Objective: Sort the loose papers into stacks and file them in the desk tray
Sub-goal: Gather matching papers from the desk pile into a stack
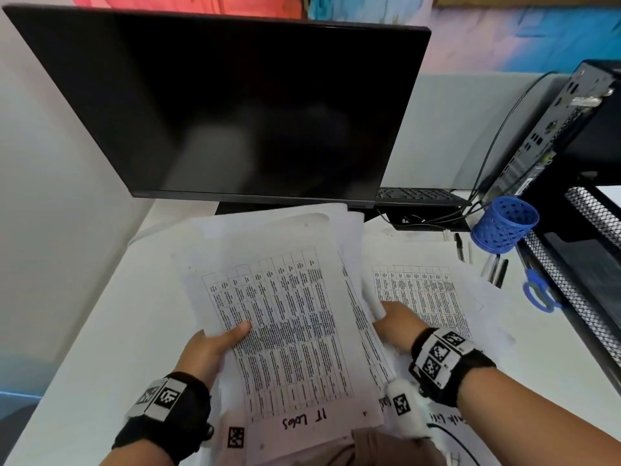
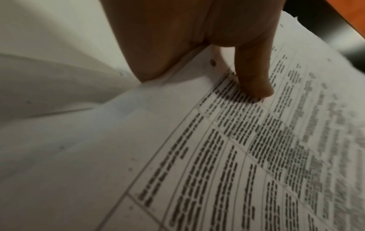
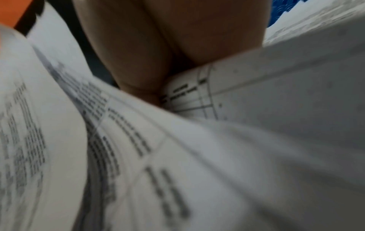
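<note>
Head view: the left hand (image 1: 215, 344) pinches a stack of papers (image 1: 289, 317) above the desk (image 1: 84, 331), thumb on top. The right hand (image 1: 395, 326) seems to grip the stack's right edge, fingers hidden. The mesh tray (image 1: 571, 297) sits at the right.

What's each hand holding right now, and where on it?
Left hand pinches the IT Logs stack at its left edge. Right hand grips a sheet at that stack's right side.

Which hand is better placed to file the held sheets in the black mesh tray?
Right hand, probably: it pinches the printed white sheets' right edge, nearer the black mesh tray.
</note>
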The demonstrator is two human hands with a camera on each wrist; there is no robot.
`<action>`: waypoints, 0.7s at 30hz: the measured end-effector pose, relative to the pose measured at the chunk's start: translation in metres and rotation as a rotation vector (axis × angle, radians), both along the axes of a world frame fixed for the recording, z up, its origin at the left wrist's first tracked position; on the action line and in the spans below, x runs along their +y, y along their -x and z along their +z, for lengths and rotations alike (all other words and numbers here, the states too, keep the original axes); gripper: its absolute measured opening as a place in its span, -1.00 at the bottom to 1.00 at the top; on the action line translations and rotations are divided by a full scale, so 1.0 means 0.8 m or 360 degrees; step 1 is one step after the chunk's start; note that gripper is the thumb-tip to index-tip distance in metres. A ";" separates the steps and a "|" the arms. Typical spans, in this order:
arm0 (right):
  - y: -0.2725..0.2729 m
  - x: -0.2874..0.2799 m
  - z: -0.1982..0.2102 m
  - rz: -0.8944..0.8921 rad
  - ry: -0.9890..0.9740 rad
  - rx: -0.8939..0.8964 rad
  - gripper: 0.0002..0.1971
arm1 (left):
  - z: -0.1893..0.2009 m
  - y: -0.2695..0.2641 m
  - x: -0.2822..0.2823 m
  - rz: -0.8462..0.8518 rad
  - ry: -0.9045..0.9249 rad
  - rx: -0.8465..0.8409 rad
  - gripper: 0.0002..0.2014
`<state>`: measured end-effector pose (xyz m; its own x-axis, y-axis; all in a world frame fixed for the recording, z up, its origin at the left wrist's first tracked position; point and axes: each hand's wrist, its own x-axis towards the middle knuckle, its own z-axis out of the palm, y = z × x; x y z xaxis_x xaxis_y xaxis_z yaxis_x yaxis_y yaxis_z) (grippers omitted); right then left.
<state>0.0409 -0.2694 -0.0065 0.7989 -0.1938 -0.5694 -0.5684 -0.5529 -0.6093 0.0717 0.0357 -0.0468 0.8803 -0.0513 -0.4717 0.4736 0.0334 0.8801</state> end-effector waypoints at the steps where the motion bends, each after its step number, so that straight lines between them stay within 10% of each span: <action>1: 0.005 -0.006 0.002 -0.0106 -0.0139 -0.0027 -0.81 | 0.010 0.003 -0.002 0.0018 -0.0009 -0.0048 -0.03; 5: 0.022 -0.041 0.006 -0.0383 -0.0535 -0.0122 -0.68 | 0.035 0.005 -0.007 0.0080 -0.0009 -0.0108 -0.15; 8: 0.030 -0.056 0.007 -0.0472 -0.0570 -0.0160 -0.58 | 0.031 -0.008 -0.010 0.0133 0.0129 -0.0123 0.14; 15: 0.035 -0.025 0.008 -0.0483 -0.0486 -0.0242 -0.94 | 0.065 -0.020 -0.068 -0.0002 0.0363 -0.0135 -0.01; 21: 0.049 -0.036 0.041 -0.0751 -0.0745 -0.0519 -0.10 | 0.093 -0.025 -0.088 -0.0019 0.0321 -0.0454 -0.43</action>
